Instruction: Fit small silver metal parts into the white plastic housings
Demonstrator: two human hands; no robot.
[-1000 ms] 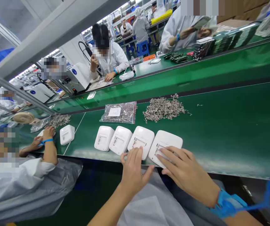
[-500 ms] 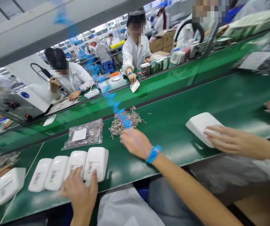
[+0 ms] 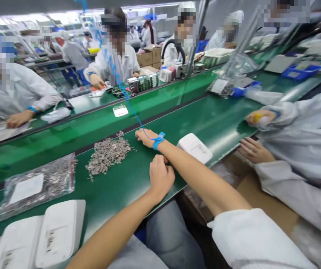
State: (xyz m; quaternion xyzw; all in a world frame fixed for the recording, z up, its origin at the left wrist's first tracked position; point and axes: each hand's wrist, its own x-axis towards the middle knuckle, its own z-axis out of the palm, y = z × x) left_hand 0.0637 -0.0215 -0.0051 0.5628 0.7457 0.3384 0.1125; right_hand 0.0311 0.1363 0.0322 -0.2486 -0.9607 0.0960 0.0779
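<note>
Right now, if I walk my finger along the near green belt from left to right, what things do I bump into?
White cases → plastic bag of small metal parts → loose pile of metal parts → right hand beside the pile → single white case → a co-worker's hand.

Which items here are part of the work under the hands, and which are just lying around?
In use:
right hand beside the pile of small metal parts
left hand, fisted on the green belt

Lying about:
bag of metal parts
white housings
lone white housing
</note>
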